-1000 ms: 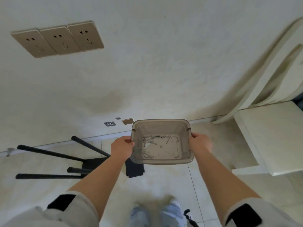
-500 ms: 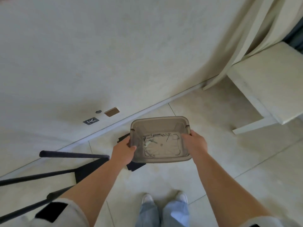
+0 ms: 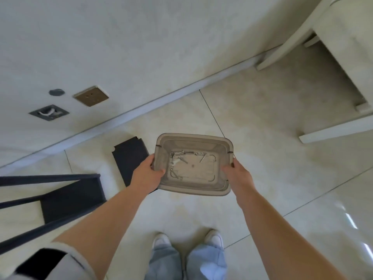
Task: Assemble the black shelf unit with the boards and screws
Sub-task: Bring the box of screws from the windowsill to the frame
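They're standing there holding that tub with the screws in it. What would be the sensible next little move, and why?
Probably lower the tub onto the floor beside the black board. Both the left hand and right hand grip it, so neither is free to pick out the screws.

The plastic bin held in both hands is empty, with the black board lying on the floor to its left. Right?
Not quite. The head view shows the plastic bin holds screws. The left hand and right hand do hold it, and the black board lies left.
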